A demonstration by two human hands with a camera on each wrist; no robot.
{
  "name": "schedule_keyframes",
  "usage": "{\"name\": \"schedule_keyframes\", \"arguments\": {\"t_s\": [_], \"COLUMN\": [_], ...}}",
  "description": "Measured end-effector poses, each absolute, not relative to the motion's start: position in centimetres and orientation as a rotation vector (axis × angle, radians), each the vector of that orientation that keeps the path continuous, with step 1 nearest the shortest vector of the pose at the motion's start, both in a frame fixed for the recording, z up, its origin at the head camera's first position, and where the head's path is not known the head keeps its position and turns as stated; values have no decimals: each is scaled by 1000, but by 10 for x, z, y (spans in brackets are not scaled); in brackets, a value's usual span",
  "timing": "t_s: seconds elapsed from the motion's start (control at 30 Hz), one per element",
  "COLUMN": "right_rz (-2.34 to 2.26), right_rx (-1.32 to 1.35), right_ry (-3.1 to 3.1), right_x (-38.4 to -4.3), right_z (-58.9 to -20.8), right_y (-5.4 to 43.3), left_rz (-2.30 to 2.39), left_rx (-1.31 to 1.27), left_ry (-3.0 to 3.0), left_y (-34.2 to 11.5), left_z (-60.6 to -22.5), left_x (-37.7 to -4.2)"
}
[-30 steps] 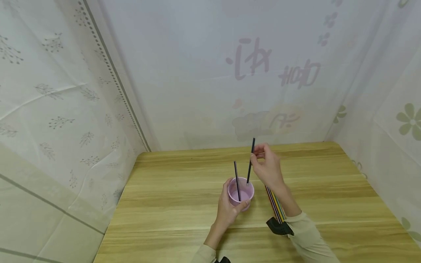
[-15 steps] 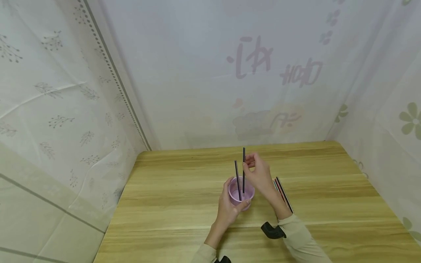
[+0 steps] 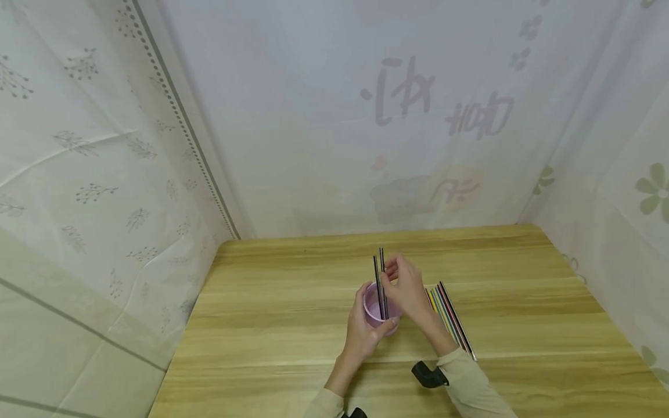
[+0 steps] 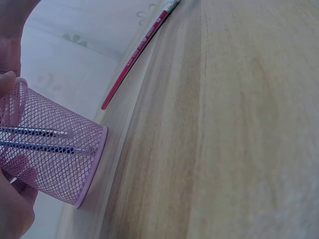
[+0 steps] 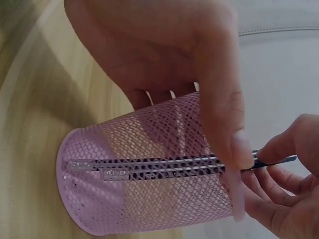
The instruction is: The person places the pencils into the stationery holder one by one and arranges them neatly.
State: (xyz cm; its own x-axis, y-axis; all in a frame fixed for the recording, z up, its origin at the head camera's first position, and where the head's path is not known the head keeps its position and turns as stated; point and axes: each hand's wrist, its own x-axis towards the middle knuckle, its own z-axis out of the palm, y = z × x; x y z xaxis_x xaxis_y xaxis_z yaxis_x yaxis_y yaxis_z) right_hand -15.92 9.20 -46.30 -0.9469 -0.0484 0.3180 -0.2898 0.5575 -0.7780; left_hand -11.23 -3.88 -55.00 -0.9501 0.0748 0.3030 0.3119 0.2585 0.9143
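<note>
My left hand (image 3: 362, 334) grips a pink mesh pencil cup (image 3: 371, 305) around its side, with the thumb at the rim. The cup (image 5: 149, 199) stands upright on the table. Inside it are two dark striped pencils, and their metal-ferruled ends show low through the mesh in the right wrist view. One pencil (image 3: 376, 273) leans in the cup on its own. My right hand (image 3: 410, 290) pinches the other pencil (image 3: 382, 255) near its upper part, just above the rim. The two pencils stand close together, nearly parallel.
On the wooden table (image 3: 282, 325), several colored pencils (image 3: 449, 313) lie side by side to the right of the cup, partly behind the right forearm. A red pencil (image 4: 134, 59) shows in the left wrist view. Patterned cloth (image 3: 313, 116) hangs behind the table.
My right hand has moved left and down, lowering its pencil from above the rim into the cup beside the first. The left hand and cup have stayed nearly still.
</note>
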Motion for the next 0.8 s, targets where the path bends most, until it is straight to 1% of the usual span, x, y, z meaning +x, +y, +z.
{"name": "schedule_keyframes", "arguments": {"t_s": [0.23,0.43,0.57,0.8], "right_rz": [1334,1330,1311,1288], "right_rx": [249,238,239,147], "right_ry": [-2579,-2593,-2570,-2581], "right_x": [-157,-152,-153,-158], "right_z": [-466,-460,-456,-455], "right_y": [93,100,111,137], "left_rz": [-1745,-1730,-1713,-1740], "left_rx": [-382,-385,-398,-374], "left_ry": [-2316,-2321,-2314,-2300], "left_y": [-39,-38,-38,-38], "left_z": [-550,-551,-552,-552], "left_x": [-113,-113,-113,-113]}}
